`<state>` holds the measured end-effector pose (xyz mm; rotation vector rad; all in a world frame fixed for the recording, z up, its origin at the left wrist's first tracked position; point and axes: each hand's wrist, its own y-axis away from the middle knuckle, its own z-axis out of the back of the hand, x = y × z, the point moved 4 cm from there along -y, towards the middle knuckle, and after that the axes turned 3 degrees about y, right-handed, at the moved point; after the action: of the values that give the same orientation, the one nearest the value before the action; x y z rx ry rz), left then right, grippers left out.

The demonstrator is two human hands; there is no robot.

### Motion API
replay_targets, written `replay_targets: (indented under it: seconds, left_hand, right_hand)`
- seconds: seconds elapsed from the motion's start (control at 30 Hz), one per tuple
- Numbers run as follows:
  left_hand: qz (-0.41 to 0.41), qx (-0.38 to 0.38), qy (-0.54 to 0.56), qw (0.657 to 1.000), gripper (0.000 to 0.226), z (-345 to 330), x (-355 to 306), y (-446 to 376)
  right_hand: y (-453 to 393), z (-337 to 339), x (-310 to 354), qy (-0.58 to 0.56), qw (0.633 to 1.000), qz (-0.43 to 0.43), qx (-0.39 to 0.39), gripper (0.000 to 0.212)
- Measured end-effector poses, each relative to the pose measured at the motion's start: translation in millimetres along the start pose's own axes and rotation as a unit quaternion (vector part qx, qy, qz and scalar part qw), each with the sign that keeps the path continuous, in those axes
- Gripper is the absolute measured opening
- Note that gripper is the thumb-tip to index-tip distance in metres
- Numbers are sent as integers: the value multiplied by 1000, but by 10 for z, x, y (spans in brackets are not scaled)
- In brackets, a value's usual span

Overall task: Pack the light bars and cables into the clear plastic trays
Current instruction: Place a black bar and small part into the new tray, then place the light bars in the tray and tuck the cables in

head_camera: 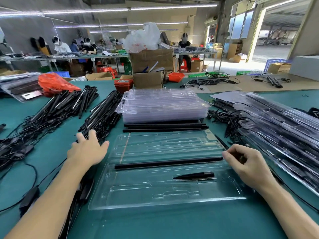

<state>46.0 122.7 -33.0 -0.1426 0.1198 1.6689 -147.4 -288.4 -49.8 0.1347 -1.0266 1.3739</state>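
A worker's left hand (87,150), fingers spread and holding nothing, reaches toward a bundle of black light bars (101,114) lying just ahead of it on the green tabletop (155,225). The right hand (246,165), fingers curled, appears to pinch the right end of a single light bar (168,163) seated across the open clear tray (165,202); what else it may hold cannot be told. That bar's long axis runs left to right, while the bundle runs diagonally away from the worker, up and to the right, nearer the left hand. A shorter black piece (195,175) sits in a lower pocket. Empty trays (164,106) are stacked beyond, filled trays (279,128) to the right, tangled cables (20,135) at far left.
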Motion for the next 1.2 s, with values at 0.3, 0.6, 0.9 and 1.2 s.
replay_targets:
  seconds: [0.3,0.6,0.9,1.2]
  left_hand:
    - [23,-68,29,997,39,19,-122,-355]
    - [22,-113,115,987,12,66,-65,-478]
    - [-128,-196,510,828,19,563,-303,-343]
    - [2,73,378,923,26,386,-277,-327]
  right_hand:
    - [-20,-28,-25,7,1000,9,12,26]
    - [-22,-32,-63,0,1000,2,17,29]
    - [-25,-40,-68,-3,1000,1,11,29]
    - [-17,-39,-57,-6,1000,-4,13,29]
